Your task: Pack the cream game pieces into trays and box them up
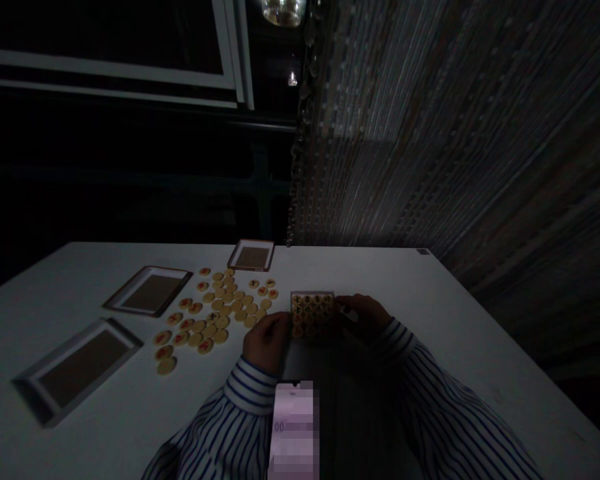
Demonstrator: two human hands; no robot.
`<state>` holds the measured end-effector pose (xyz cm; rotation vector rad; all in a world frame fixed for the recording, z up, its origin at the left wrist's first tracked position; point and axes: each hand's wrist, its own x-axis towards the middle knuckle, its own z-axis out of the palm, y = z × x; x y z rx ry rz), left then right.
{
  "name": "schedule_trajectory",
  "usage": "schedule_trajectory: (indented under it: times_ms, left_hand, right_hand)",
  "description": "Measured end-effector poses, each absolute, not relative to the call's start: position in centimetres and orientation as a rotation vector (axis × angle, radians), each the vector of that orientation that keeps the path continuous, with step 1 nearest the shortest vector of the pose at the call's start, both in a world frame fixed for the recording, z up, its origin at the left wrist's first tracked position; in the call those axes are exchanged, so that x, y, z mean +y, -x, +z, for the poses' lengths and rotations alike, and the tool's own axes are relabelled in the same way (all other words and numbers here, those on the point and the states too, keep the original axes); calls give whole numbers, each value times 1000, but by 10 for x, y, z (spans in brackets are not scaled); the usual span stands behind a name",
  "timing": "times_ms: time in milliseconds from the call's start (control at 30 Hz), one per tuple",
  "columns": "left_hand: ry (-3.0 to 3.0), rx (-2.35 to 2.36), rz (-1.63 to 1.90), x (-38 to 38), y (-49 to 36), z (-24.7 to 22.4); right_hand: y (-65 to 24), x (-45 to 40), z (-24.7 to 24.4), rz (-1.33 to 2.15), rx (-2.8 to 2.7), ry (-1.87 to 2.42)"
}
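Observation:
A small box [312, 293] filled with rows of round wooden pieces [309, 310] marked in black and red sits on the white table. My left hand [267, 342] is at the box's left side, its fingers curled against the edge. On the right side, my right hand [366, 315] has thumb and fingers bent round the box's right edge. Many loose round pieces [220, 310], some with red or black characters and others plain, lie scattered left of the box. Dim light hides the fingertips' exact contact.
An open box [115, 325] lies at the left, with another shallow box [147, 270] behind it and a smaller one [251, 241] at the back. A lit phone [293, 427] lies near the front edge. A strand curtain [380, 167] hangs behind the table [460, 347].

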<state>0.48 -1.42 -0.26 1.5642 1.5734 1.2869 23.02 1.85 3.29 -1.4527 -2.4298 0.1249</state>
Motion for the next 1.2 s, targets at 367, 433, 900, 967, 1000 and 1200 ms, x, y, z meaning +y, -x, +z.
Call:
schedule_trajectory:
  times_ms: [367, 433, 900, 967, 1000, 1200]
  left_hand:
    - [-1543, 1562, 1255, -16, -5, 0]
    - [-1556, 1567, 1257, -16, -5, 0]
    - [-1635, 1597, 1213, -16, -6, -3]
    - [-1643, 1601, 1209, -16, -6, -2]
    - [-1643, 1601, 1204, -16, -6, -2]
    - [-1600, 1577, 1214, -16, -6, 0]
  right_hand:
    - [-230, 22, 33, 179, -2511, 1516]
    - [-230, 23, 32, 157, -2524, 1514]
    - [-231, 38, 25, 191, -2666, 1553]
    - [-231, 39, 24, 211, -2682, 1573]
    - [-231, 40, 24, 218, -2689, 1582]
    - [-229, 39, 26, 212, -2713, 1619]
